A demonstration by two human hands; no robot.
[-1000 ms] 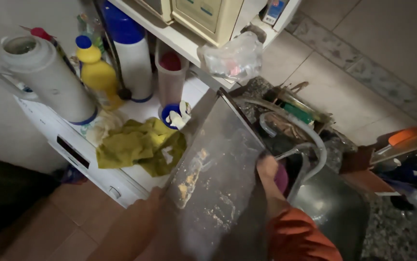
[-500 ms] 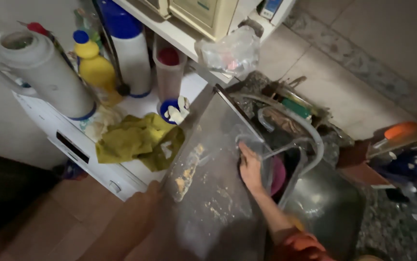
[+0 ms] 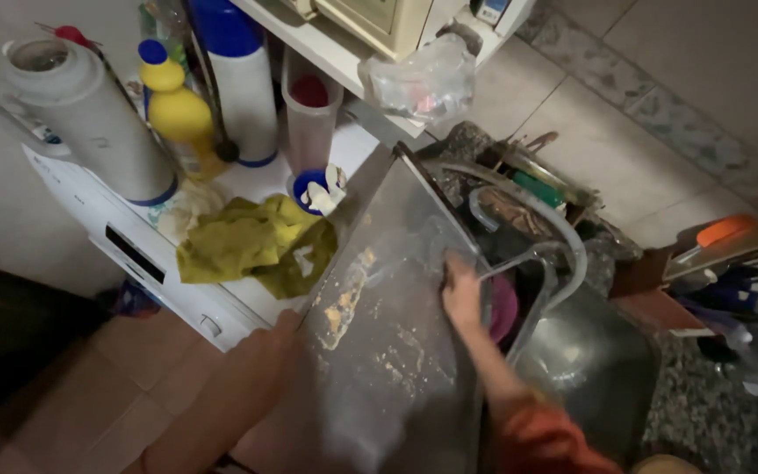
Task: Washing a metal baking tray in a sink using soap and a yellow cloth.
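Note:
A large flat metal tray (image 3: 379, 351), smeared with yellowish crumbs and residue, is held tilted over the edge of a steel sink (image 3: 598, 369). My left hand (image 3: 280, 336) grips the tray's left rim from below. Near the upper right rim, my right hand (image 3: 460, 294) lies on the tray face with fingers curled. Whether anything is under its palm cannot be told. An orange sleeve covers my right forearm.
A crumpled yellow-green cloth (image 3: 247, 246) lies on a white appliance top (image 3: 159, 263), beside a white flask (image 3: 89, 132), a yellow bottle (image 3: 181, 114) and a white bottle with blue cap (image 3: 243, 88). A curved tap (image 3: 563, 237) arches over the sink. A plastic bag (image 3: 418, 79) hangs from a shelf.
My right hand slid up along the tray face toward its upper right rim. The tray stays tilted and my left hand keeps its hold on the left rim.

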